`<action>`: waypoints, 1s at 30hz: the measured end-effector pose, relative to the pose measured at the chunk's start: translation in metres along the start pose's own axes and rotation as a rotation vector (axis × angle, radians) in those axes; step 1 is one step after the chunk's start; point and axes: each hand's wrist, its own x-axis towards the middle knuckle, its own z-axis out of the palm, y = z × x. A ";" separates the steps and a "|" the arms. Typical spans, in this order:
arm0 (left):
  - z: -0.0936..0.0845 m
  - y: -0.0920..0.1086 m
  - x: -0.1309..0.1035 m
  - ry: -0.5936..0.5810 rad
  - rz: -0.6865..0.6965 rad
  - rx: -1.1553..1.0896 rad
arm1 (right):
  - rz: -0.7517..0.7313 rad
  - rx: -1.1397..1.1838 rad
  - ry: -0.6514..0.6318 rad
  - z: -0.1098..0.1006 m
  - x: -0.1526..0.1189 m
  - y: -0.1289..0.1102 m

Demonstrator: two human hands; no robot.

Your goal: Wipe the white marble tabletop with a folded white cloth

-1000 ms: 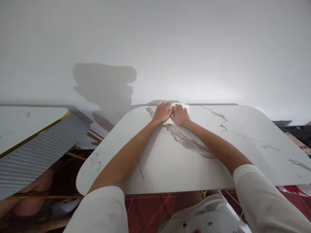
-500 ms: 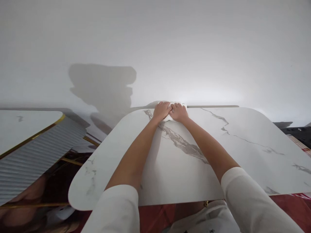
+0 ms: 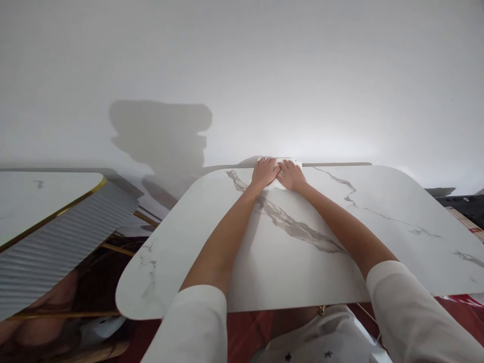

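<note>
Both arms reach out across a white marble-patterned table to its far edge by the wall. There a folded white cloth lies under my hands. My left hand presses on the cloth's left part, its fingers bent over it. On the right part rests my right hand, holding the cloth down in the same way. The two hands touch or nearly touch at the thumbs. Most of the cloth is hidden beneath them; bits show between the hands and at the far edge.
A pale wall rises just behind the table, with a shadow on it. To the left stands a second marble-patterned top with gold trim and ribbed grey sides. A dark object sits beyond the right edge.
My hands and the cloth have slid a little to the right along the table's far edge. Both forearms have shifted right with them.
</note>
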 end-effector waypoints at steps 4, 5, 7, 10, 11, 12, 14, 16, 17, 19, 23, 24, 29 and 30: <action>-0.002 0.013 -0.012 -0.004 0.047 -0.023 | 0.031 -0.024 -0.008 -0.007 -0.021 0.001; -0.004 0.015 -0.017 -0.009 0.050 -0.026 | 0.029 -0.029 -0.011 -0.008 -0.026 0.000; -0.009 0.017 -0.027 -0.018 0.057 -0.030 | 0.024 -0.037 -0.017 -0.010 -0.036 -0.005; -0.017 0.019 -0.043 -0.029 0.066 -0.031 | 0.024 -0.040 -0.031 -0.014 -0.049 -0.015; -0.019 0.020 -0.049 -0.035 0.064 -0.030 | 0.022 -0.040 -0.033 -0.015 -0.054 -0.019; -0.021 0.020 -0.054 -0.044 0.061 -0.028 | 0.020 -0.041 -0.034 -0.016 -0.059 -0.022; -0.025 0.020 -0.066 -0.060 0.052 -0.020 | 0.008 -0.044 -0.035 -0.018 -0.071 -0.030; -0.028 0.020 -0.080 -0.054 0.065 -0.008 | -0.011 -0.050 -0.035 -0.021 -0.085 -0.037; -0.029 0.020 -0.088 -0.040 0.080 -0.002 | -0.021 -0.054 -0.034 -0.022 -0.092 -0.040; -0.031 0.021 -0.103 -0.002 0.111 0.012 | -0.045 -0.063 -0.023 -0.024 -0.107 -0.047; -0.039 0.024 -0.135 0.013 0.141 0.048 | -0.063 -0.091 0.034 -0.024 -0.137 -0.064; -0.041 0.025 -0.142 0.007 0.147 0.052 | -0.062 -0.097 0.049 -0.024 -0.144 -0.069; -0.058 0.031 -0.173 -0.048 0.139 0.035 | -0.077 -0.082 0.067 -0.030 -0.173 -0.088; -0.061 0.032 -0.179 -0.064 0.132 0.032 | -0.079 -0.069 0.052 -0.032 -0.178 -0.091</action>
